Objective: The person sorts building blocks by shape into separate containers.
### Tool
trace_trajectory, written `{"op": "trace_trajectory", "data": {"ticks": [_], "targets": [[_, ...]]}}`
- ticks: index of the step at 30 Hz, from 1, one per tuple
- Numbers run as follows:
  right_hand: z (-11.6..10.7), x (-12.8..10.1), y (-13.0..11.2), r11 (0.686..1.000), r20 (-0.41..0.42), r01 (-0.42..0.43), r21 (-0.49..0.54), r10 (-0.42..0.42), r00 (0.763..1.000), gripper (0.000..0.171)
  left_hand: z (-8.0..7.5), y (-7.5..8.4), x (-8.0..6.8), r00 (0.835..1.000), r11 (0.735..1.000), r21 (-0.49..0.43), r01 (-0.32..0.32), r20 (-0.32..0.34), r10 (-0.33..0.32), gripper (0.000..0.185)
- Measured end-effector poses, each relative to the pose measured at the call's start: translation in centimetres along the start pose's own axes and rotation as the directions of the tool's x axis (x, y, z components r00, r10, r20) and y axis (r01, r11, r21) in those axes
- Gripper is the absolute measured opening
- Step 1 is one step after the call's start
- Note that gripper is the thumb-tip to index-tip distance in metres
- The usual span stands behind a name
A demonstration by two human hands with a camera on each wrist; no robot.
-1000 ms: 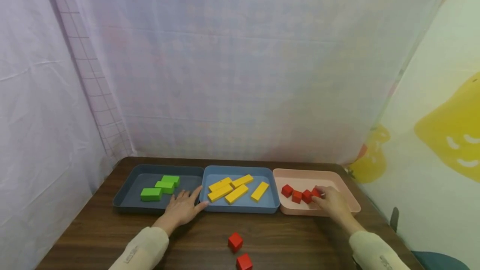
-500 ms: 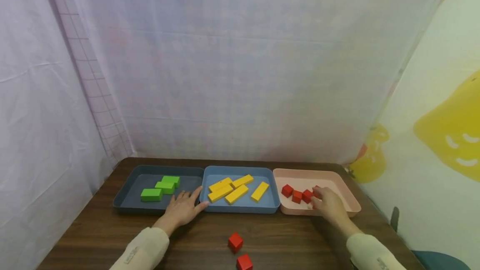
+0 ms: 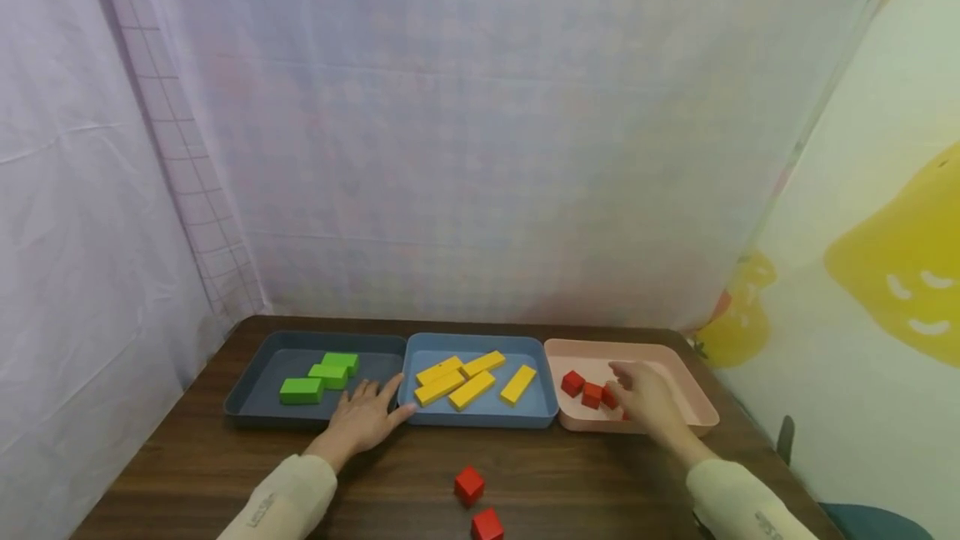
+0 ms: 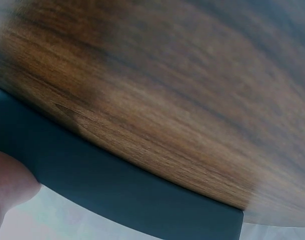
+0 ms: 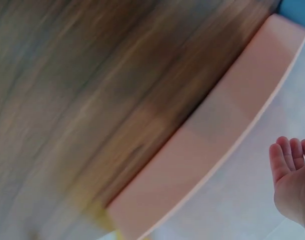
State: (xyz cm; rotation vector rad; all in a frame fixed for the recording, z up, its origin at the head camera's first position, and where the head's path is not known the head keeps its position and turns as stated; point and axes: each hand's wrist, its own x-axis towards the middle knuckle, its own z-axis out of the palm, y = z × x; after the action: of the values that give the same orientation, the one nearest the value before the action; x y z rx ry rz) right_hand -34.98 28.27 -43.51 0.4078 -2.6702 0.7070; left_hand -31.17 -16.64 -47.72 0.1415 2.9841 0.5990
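Observation:
My left hand rests with fingers spread over the near edges of the dark tray and the blue tray. Above the pink tray, my right hand hovers with loosely bent fingers and nothing between them. Red cubes lie in that tray: one at the left, a middle cube and another cube partly behind my fingertips. A sliver of red shows below the hand. The right wrist view has the fingers above the pink rim.
Two more red cubes, a farther one and a nearer one, lie on the wooden table in front. Green blocks are in the dark tray; several yellow blocks lie in the blue one. A curtain hangs behind.
My right hand has let go of a red cube in the pink tray and shifted up and left, now covering part of the cubes. The left hand stays where it was.

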Motion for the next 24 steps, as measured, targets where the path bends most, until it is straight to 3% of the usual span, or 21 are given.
{"op": "trace_trajectory", "data": {"ticks": [6, 10, 13, 17, 21, 24], "targets": [[1.6, -0.6, -3.9, 0.994, 0.001, 0.076, 0.084, -0.076, 0.997, 0.035, -0.1, 0.0, 0.0, 1.0, 1.0, 0.005, -0.005, 0.003, 0.005, 0.076], [2.9, -1.4, -6.7, 0.976, 0.076, 0.114, 0.185, -0.13, 0.989, 0.034, -0.1, 0.0, 0.0, 1.0, 1.0, 0.007, -0.006, 0.004, 0.006, 0.077], [3.6, -2.1, -8.7, 0.952, 0.149, 0.174, 0.251, -0.215, 0.965, 0.033, -0.1, -0.1, 0.0, 1.0, 1.0, 0.004, -0.006, 0.007, 0.006, 0.077], [4.8, -2.7, -11.1, 0.915, 0.273, 0.248, 0.317, -0.338, 0.901, 0.036, -0.2, -0.1, -0.1, 1.0, 1.0, 0.001, -0.006, 0.011, 0.006, 0.076], [6.1, -3.3, -12.9, 0.885, 0.412, 0.27, 0.38, -0.424, 0.807, 0.043, -0.3, -0.2, -0.1, 1.0, 1.0, -0.001, -0.005, 0.012, 0.005, 0.077], [7.0, -3.6, -13.9, 0.857, 0.474, 0.291, 0.425, -0.484, 0.736, 0.045, -0.2, -0.1, -0.1, 1.0, 1.0, 0.0, -0.004, 0.013, 0.004, 0.077]]}}
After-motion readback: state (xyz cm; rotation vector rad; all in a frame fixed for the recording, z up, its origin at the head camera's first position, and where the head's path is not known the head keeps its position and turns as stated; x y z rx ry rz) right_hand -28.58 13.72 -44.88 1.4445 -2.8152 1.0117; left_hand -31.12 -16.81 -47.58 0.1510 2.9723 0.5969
